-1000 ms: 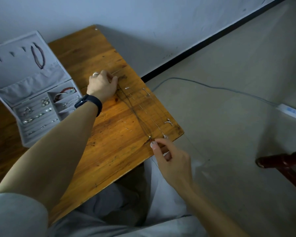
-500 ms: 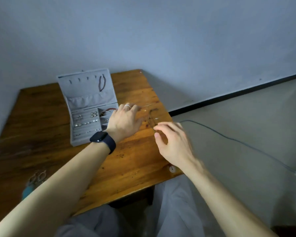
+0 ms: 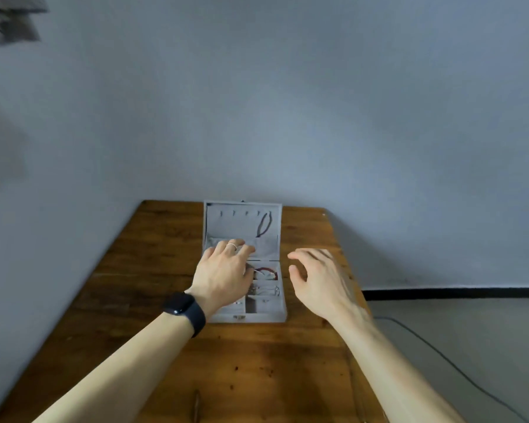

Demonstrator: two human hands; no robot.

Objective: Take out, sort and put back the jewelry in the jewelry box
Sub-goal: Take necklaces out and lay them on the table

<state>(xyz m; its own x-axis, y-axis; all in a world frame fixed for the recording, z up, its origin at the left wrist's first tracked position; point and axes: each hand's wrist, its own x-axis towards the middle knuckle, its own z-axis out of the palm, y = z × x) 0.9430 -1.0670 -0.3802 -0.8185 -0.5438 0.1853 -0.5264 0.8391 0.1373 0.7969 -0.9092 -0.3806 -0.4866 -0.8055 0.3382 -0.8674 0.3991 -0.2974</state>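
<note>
The grey jewelry box (image 3: 266, 317) sits open on the wooden surface (image 3: 165, 270), near the wall. Its lid tips back toward the wall and its clasp faces the person, so its long way runs from the person to the wall. A dark necklace (image 3: 264, 225) hangs inside the lid. The left hand (image 3: 223, 270) lies flat over the tray, fingers spread, holding nothing I can see. The right hand (image 3: 318, 279) hovers just beside the box, loose and empty. I think each piece should be pinched gently and lifted straight up, so chains do not tangle.
</note>
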